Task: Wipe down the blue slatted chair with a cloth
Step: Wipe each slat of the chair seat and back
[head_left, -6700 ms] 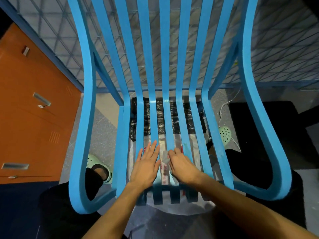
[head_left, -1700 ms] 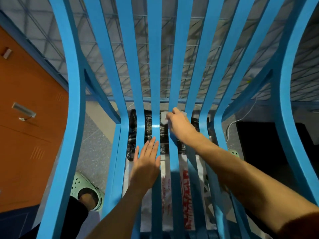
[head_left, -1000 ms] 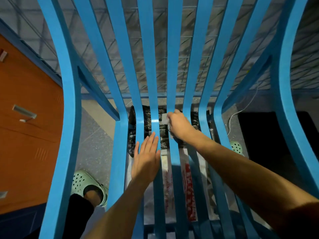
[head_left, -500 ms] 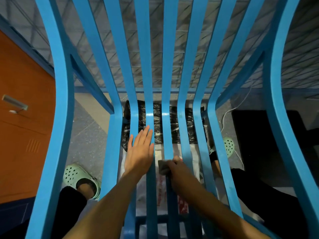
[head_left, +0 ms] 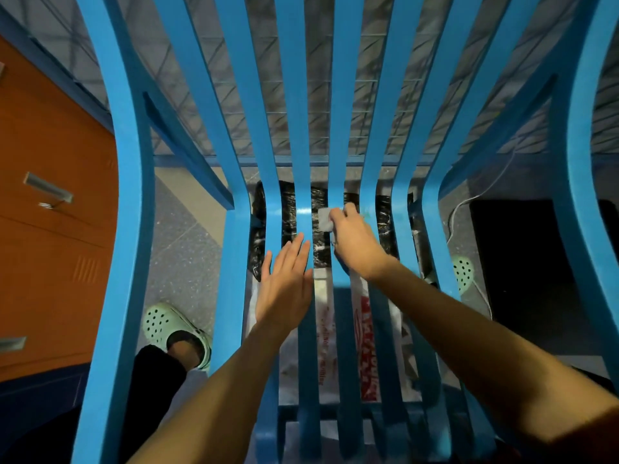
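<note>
Blue slatted chair (head_left: 301, 128) filling the view, small white cloth (head_left: 324, 220) pinched in the curled right hand (head_left: 355, 239) on a middle slat at the seat's bend, flat open left hand (head_left: 284, 289) pressing neighbouring slats; mid-wipe, probably next needing a straight pull along that slat, narrow gaps alongside, free seat toward the front edge.

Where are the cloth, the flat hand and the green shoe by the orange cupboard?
cloth (head_left: 324, 221): head view, on the white corner that shows.
left hand (head_left: 284, 293): head view, on the back of the hand.
green shoe (head_left: 160, 324): head view, on its toe with the holes.
</note>
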`<move>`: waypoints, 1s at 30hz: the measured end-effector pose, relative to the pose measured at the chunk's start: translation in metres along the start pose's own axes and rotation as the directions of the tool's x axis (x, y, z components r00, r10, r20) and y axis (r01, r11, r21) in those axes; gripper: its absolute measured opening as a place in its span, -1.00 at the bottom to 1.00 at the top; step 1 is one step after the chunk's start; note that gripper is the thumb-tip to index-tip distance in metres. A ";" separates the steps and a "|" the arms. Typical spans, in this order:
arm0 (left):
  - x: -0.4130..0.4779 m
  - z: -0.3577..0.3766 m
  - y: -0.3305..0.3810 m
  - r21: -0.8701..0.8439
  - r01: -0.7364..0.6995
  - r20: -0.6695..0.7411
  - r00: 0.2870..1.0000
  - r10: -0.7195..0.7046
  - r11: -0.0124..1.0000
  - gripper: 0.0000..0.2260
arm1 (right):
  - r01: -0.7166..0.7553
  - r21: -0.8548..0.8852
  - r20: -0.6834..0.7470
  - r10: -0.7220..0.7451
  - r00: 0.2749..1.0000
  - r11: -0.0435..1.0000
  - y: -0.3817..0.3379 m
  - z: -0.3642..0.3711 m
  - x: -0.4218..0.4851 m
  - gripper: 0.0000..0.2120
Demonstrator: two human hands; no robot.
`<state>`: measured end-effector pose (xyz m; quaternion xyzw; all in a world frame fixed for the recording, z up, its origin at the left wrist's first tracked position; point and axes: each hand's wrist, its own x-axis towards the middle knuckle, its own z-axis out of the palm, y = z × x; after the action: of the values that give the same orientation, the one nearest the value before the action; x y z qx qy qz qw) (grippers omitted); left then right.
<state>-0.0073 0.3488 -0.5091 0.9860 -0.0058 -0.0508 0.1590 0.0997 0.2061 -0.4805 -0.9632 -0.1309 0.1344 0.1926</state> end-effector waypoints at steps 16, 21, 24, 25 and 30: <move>-0.054 -0.014 0.032 -0.210 0.007 0.159 0.987 0.027 0.978 -0.53 | 0.023 0.032 0.215 -0.030 0.976 0.999 -0.024 0.030 -0.207 -0.62; -0.110 -0.007 0.036 -0.200 -0.013 0.128 0.991 0.040 0.980 -0.52 | 0.029 0.032 0.263 -0.036 0.964 0.999 -0.030 0.039 -0.259 -0.46; -0.121 -0.005 0.041 -0.236 0.001 0.116 0.993 0.027 0.972 -0.52 | 0.041 0.036 0.199 -0.047 0.979 0.999 -0.026 0.047 -0.279 -0.41; -0.122 -0.005 0.040 -0.230 0.000 0.114 0.993 0.027 0.973 -0.51 | 0.026 0.045 0.218 -0.035 0.975 0.999 -0.029 0.043 -0.280 -0.46; -0.106 -0.001 0.035 -0.233 0.000 0.128 0.991 0.030 0.973 -0.51 | 0.006 0.080 0.221 -0.024 0.975 0.997 -0.030 0.033 -0.254 -0.63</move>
<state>-0.1129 0.3187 -0.4861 0.9551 -0.0178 -0.1143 0.2729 -0.1525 0.1670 -0.4444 -0.9329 -0.1534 0.2445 0.2155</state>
